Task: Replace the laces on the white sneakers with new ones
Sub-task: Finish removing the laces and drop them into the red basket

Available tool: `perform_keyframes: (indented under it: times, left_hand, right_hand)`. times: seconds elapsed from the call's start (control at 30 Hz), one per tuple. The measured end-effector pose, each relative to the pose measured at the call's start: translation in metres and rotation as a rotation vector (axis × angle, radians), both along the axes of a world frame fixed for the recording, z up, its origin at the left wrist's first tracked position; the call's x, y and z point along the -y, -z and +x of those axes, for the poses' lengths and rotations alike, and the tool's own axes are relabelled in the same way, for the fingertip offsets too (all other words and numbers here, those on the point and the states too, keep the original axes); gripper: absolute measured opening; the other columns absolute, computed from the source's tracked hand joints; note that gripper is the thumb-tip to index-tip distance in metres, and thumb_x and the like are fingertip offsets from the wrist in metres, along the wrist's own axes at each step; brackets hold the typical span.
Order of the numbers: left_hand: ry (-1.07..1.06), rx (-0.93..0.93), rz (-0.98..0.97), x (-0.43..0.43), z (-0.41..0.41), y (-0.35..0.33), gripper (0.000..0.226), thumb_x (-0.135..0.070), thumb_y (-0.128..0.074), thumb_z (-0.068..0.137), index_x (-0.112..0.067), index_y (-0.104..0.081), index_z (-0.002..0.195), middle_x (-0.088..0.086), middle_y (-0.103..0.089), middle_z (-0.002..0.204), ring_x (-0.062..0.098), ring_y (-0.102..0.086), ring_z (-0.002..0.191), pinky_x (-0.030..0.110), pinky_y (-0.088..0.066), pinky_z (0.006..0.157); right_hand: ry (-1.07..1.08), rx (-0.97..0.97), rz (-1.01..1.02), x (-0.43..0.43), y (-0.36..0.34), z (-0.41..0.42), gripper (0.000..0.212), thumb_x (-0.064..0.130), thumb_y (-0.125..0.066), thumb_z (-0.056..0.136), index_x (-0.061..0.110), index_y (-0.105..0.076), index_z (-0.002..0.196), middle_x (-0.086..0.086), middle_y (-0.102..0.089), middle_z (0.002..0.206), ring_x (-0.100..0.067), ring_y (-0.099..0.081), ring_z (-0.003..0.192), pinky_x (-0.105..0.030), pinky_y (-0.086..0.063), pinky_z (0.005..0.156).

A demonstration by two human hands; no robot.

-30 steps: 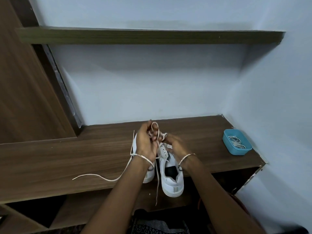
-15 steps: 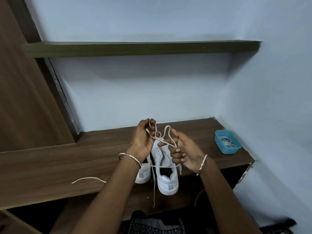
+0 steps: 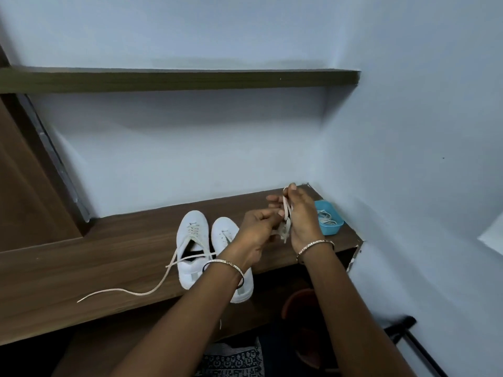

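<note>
On the wooden ledge (image 3: 81, 268), the white sneakers (image 3: 192, 232) stand side by side, toes to the wall. One loose lace (image 3: 141, 292) trails leftward from the left-side shoe. Right of the shoes, the left hand (image 3: 255, 232) and right hand (image 3: 304, 219) both pinch a bunched lace (image 3: 286, 210) above the ledge, just beside a blue tray (image 3: 333, 231) of coiled laces (image 3: 325, 216).

Left hand (image 3: 258, 227), right hand (image 3: 303, 221) and bundled lace (image 3: 285, 230) now right of sneakers (image 3: 192, 229)

Sneakers (image 3: 192, 240) on the desk (image 3: 109, 257), tray (image 3: 333, 228) right (laces (image 3: 325, 217) inside).
</note>
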State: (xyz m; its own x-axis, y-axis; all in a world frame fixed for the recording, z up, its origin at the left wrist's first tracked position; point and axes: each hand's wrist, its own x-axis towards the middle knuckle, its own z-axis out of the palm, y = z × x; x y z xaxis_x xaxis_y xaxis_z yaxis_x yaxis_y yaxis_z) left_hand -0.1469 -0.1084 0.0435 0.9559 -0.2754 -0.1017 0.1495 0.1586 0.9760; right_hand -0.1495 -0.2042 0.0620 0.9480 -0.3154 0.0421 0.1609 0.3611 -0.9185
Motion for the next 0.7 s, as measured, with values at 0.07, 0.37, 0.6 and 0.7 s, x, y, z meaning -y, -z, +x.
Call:
perform_keyframes:
  times: [0.07, 0.37, 0.6, 0.7]
  left_hand:
    - [0.026, 0.05, 0.007, 0.014, -0.004, -0.004, 0.022, -0.006, -0.064, 0.094, 0.009, -0.071, 0.108, 0.013, -0.072, 0.083, 0.008, -0.066, 0.065, 0.018, -0.052, 0.062]
    - [0.102, 0.092, -0.018, 0.092, -0.013, -0.006, 0.017, -0.004, -0.064, 0.094, 0.003, -0.06, 0.109, 0.002, -0.064, 0.078, 0.002, -0.061, 0.059, 0.017, -0.049, 0.055]
    - [0.408, 0.03, 0.296, 0.121, -0.001, 0.043, 0.022, -0.029, -0.055, 0.101, -0.014, -0.058, 0.116, 0.0, -0.065, 0.094, 0.008, -0.053, 0.073, 0.022, -0.04, 0.061]
    - [0.453, 0.051, 0.409, 0.13, 0.004, 0.077, 0.02, -0.02, -0.057, 0.099, -0.008, -0.065, 0.114, 0.005, -0.061, 0.096, 0.015, -0.052, 0.085, 0.023, -0.045, 0.069]
  right_hand:
    - [0.099, 0.002, -0.032, 0.015, -0.007, -0.005, 0.029, 0.028, -0.044, 0.106, 0.012, -0.054, 0.084, -0.008, -0.065, 0.068, -0.016, -0.06, 0.059, -0.026, -0.051, 0.057]
    - [0.344, -0.023, -0.019, 0.091, -0.008, -0.004, 0.03, 0.03, -0.046, 0.104, 0.015, -0.057, 0.081, 0.002, -0.047, 0.065, -0.012, -0.038, 0.052, -0.024, -0.034, 0.051]
    - [0.329, 0.027, 0.165, 0.144, -0.011, -0.005, 0.03, 0.031, -0.046, 0.104, 0.015, -0.054, 0.079, 0.004, -0.035, 0.052, -0.009, -0.027, 0.041, -0.02, -0.026, 0.043]
    - [0.326, -0.007, 0.22, 0.161, 0.003, -0.003, 0.03, 0.032, -0.046, 0.104, 0.015, -0.054, 0.08, 0.004, -0.035, 0.053, -0.009, -0.027, 0.042, -0.022, -0.026, 0.044]
